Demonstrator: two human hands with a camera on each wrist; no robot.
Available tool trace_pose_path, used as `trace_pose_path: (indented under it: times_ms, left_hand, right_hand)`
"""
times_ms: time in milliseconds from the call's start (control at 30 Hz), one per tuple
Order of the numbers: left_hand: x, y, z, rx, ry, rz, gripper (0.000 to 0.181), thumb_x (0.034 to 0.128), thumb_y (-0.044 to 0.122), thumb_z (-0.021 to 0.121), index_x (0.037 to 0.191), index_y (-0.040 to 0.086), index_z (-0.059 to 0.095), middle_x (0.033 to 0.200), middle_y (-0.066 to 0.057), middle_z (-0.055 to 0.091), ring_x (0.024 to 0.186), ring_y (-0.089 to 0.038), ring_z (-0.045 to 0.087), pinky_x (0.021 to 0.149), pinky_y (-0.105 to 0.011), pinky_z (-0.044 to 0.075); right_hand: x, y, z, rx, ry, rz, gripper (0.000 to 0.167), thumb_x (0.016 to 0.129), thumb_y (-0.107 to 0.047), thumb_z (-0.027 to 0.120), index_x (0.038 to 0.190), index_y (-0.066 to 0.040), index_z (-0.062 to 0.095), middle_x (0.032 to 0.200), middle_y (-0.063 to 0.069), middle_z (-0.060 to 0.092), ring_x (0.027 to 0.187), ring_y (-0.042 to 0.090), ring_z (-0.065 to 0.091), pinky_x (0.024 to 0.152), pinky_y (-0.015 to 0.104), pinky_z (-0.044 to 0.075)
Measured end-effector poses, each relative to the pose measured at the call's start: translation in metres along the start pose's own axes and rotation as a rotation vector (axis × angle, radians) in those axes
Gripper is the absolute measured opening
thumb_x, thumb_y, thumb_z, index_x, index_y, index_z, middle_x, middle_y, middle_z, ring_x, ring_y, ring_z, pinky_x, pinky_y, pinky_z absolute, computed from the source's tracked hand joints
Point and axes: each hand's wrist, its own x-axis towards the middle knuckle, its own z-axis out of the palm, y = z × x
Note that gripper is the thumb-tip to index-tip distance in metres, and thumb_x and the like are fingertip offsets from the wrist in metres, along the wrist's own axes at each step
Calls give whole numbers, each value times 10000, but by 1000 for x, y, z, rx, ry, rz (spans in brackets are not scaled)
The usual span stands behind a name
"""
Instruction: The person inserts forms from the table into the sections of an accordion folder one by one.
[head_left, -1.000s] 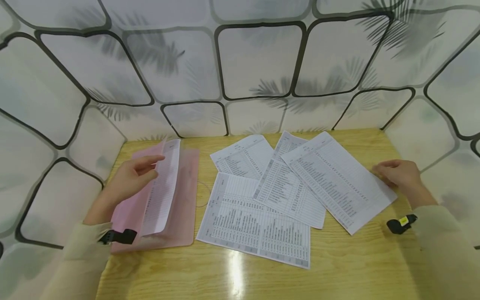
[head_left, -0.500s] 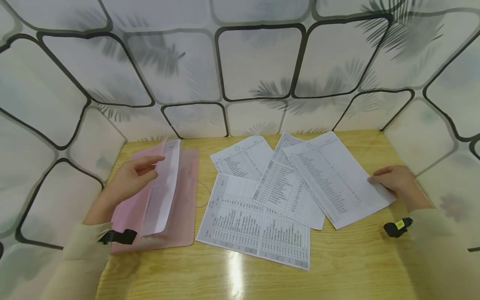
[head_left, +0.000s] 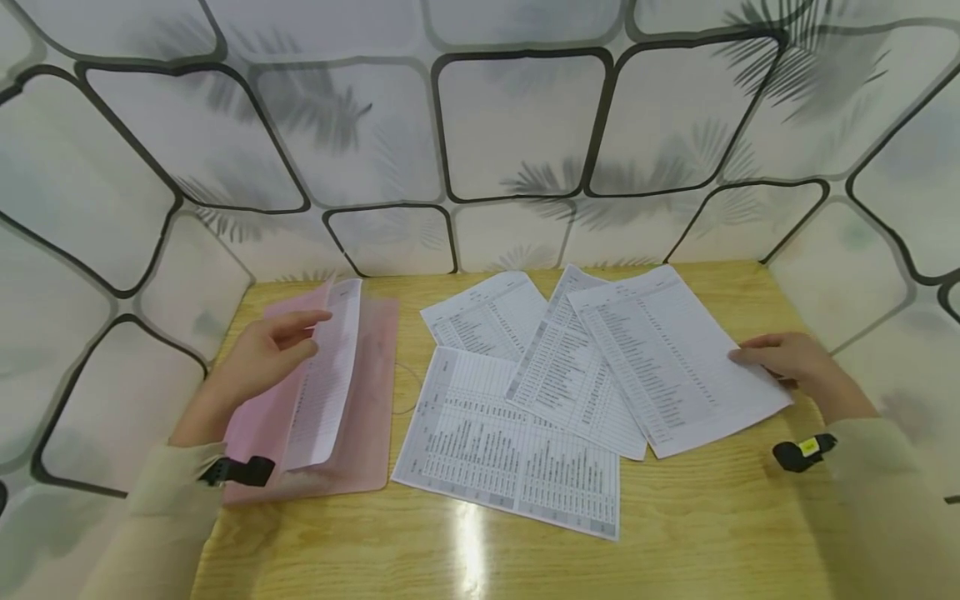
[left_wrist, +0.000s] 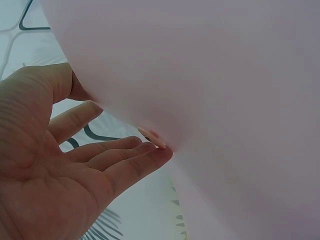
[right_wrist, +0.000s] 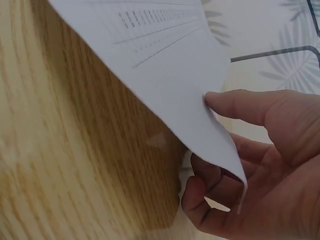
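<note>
A pink folder (head_left: pixel 378 392) lies at the left of the table, its cover raised, with a printed sheet (head_left: pixel 326 392) standing inside. My left hand (head_left: pixel 266 350) holds the edge of the raised cover between thumb and fingers; the left wrist view shows the smooth pink cover (left_wrist: pixel 200 75) close up. At the right, my right hand (head_left: pixel 795 367) pinches the edge of a printed sheet of paper (head_left: pixel 667 358), thumb on top and fingers curled beneath. In the right wrist view, the edge of this paper (right_wrist: pixel 165 75) bends up off the wood.
Under and beside the gripped sheet lie a slanted printed sheet (head_left: pixel 577 383), another sheet (head_left: pixel 487 312) at the back and a wide one (head_left: pixel 510 450) in front, overlapping. A patterned partition (head_left: pixel 517 125) encloses the wooden table (head_left: pixel 360 550) at the back and sides.
My right hand has taken hold of the right-hand sheet further in along its edge, and the sheet has turned a little and lifted. The left hand and folder have stayed still.
</note>
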Motion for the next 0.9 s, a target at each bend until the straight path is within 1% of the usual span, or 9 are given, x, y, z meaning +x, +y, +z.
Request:
trace_pose_path:
  times_ms: [67, 167, 300, 400, 500, 600, 667, 767, 900]
  left_hand:
    - [0, 1, 0, 4, 0, 3, 423, 998, 50, 629, 1410, -47, 628, 1478, -289, 586, 1221, -133, 658, 855, -23, 467]
    - [1, 2, 1, 9, 2, 5, 423, 994, 42, 632, 1408, -48, 629, 1477, -284, 589, 1291, -374, 617, 866, -15, 459]
    - [2, 2, 2, -1, -2, 5, 425, 990, 23, 631, 1408, -58, 626, 1478, -288, 587, 1302, -402, 607, 870, -17, 461]
    - [1, 2, 2, -8, 1, 3, 426, 990, 26, 631, 1407, -58, 626, 1476, -289, 589, 1278, -296, 638, 866, -20, 464]
    - [1, 1, 2, -17, 8, 5, 423, 992, 37, 624, 1405, -56, 628, 1472, -289, 592, 1178, -13, 641, 858, -22, 468]
    - [1, 0, 2, -20, 16, 13, 417, 994, 42, 617, 1398, -58, 633, 1464, -298, 594, 1061, 202, 537, 845, -25, 474]
    - [0, 0, 2, -20, 15, 13, 416, 996, 43, 614, 1399, -57, 632, 1466, -299, 592, 1042, 235, 514, 843, -22, 470]
    - [1, 0, 2, -18, 12, 17, 415, 994, 37, 617, 1397, -60, 632, 1461, -304, 593, 1046, 232, 513, 844, -22, 470]
    - [2, 0, 2, -12, 16, 22, 414, 989, 31, 622, 1392, -59, 637, 1452, -303, 601, 1045, 233, 513, 841, -21, 467]
  right_hand:
    - [-1, -3, 1, 12, -45, 3, 836, 970, -453, 721, 1490, 138, 440, 971, -38, 701, 811, 130, 649, 694, 330, 581]
    - [-1, -6, 2, 64, -107, -1, 780, 989, -395, 718, 1480, 142, 438, 915, -82, 706, 802, 115, 678, 709, 330, 603]
    - [-2, -6, 2, 141, -185, -13, 584, 1015, -307, 697, 1372, 115, 507, 883, -101, 710, 814, 91, 693, 735, 321, 610]
    - [-1, -3, 3, 184, -220, -28, 468, 1028, -264, 678, 1315, 70, 518, 906, -96, 713, 842, 77, 701, 764, 311, 610]
    - [0, 0, 5, 228, -256, -50, 380, 1042, -234, 657, 1287, 23, 522, 936, -87, 716, 864, 85, 710, 788, 314, 612]
    - [0, 2, 8, 278, -318, -76, 259, 1057, -214, 631, 1246, -58, 547, 968, -75, 730, 883, 103, 719, 790, 324, 617]
    - [-1, 3, 9, 316, -371, -98, 193, 1071, -192, 604, 1237, -106, 553, 998, -60, 747, 905, 123, 734, 790, 336, 625]
    - [-4, 1, 9, 356, -421, -146, 205, 1094, -171, 559, 1298, -159, 540, 1059, -55, 770, 950, 146, 757, 794, 349, 639]
    - [-6, -3, 11, 401, -409, -188, 245, 1102, -158, 544, 1341, -193, 505, 1097, -79, 774, 975, 147, 762, 800, 342, 640]
